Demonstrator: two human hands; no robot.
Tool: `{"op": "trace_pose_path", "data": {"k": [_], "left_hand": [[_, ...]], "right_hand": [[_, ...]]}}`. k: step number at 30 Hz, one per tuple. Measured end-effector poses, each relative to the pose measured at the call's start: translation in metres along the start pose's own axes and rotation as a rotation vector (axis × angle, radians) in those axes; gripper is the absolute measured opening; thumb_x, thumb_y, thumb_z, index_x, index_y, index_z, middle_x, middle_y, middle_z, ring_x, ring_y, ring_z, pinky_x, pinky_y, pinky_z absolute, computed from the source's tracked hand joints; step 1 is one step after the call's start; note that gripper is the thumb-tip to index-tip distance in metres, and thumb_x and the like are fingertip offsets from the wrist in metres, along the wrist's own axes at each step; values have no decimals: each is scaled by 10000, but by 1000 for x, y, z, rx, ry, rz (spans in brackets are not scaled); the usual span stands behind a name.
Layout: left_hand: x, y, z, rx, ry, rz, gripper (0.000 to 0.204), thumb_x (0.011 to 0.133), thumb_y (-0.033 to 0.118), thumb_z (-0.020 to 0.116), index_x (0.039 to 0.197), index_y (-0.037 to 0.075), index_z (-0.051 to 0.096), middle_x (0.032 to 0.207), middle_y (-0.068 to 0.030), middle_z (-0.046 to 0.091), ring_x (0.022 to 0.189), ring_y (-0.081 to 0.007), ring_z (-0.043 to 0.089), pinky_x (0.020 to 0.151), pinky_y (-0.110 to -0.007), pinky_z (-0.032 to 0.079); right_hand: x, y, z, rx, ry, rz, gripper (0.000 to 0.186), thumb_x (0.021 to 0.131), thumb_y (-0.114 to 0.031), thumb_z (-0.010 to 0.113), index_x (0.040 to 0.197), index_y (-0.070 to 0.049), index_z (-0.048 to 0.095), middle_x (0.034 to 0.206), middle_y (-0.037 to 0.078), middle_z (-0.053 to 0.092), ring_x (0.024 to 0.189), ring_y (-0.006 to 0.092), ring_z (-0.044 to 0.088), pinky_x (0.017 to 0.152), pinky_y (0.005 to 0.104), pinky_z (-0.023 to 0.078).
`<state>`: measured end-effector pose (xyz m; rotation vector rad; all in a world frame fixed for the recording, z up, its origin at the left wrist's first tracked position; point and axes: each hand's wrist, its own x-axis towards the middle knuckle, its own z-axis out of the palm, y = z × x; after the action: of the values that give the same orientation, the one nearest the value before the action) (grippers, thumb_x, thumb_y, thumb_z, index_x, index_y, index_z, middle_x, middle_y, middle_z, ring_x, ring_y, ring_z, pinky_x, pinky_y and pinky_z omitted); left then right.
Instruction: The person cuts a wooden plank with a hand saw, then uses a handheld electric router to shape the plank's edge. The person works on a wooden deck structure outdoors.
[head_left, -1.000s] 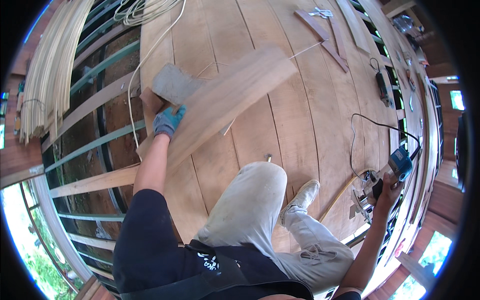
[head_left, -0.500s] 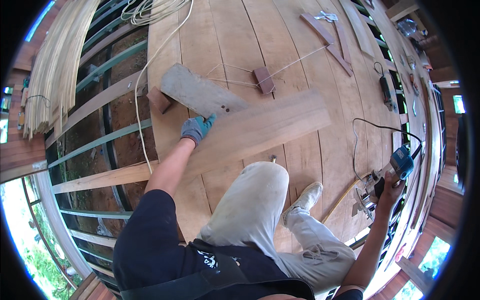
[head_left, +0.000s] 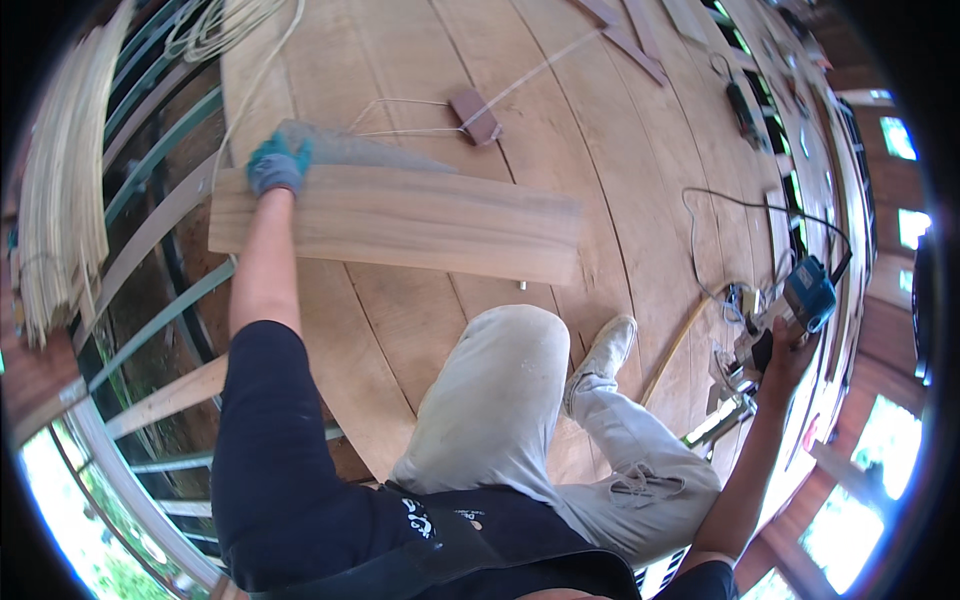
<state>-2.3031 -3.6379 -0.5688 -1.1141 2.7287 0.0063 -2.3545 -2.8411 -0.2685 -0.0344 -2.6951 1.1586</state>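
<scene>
My left hand [head_left: 278, 165], in a grey and teal glove, is closed over the far edge of a wooden board [head_left: 430, 225] near its left end. The brown-grained board lies crosswise in front of my knee, slightly blurred. Behind it a weathered grey board [head_left: 375, 150] shows only in part. Held out at the far right, my bare right hand [head_left: 788, 352] is closed round a blue router [head_left: 808, 292] with a metal base [head_left: 735, 370]. The router's black cord [head_left: 775, 205] loops away over the planks.
A reddish-brown block [head_left: 474, 117] wound with string sits on the plank floor [head_left: 560, 120]. Left of the planks are open floor joists [head_left: 165, 140] over soil and a stack of thin strips [head_left: 65, 190]. A coiled cable [head_left: 225, 25] lies at the far left; another power tool [head_left: 742, 110] lies right.
The wooden board has swung round, its left end going farther away, and now covers more of the grey board. My left hand has moved left and away with it. The right hand still holds the router.
</scene>
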Motion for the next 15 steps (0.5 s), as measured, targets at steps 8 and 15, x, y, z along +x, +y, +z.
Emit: {"op": "trace_pose_path", "data": {"k": [8,15], "left_hand": [[71,-3,22,5,-253,-266,1276,686,956,557,1648,177,246,1679,-181,285,1536,-386,299,1225,-616,221],[36,7,10,-13,-225,-210,1263,662,990,529,1601,164,353,1579,-223,442,1465,-407,418,1180,-636,287]], "right_hand": [[-11,-1,-6,-91,35,117,662,948,-238,758,1486,-57,417,1247,103,626,1074,174,609,952,347,470],[-12,2,-1,-116,-24,182,646,942,-233,768,1459,-47,428,1203,113,650,1040,170,626,937,334,483]]}}
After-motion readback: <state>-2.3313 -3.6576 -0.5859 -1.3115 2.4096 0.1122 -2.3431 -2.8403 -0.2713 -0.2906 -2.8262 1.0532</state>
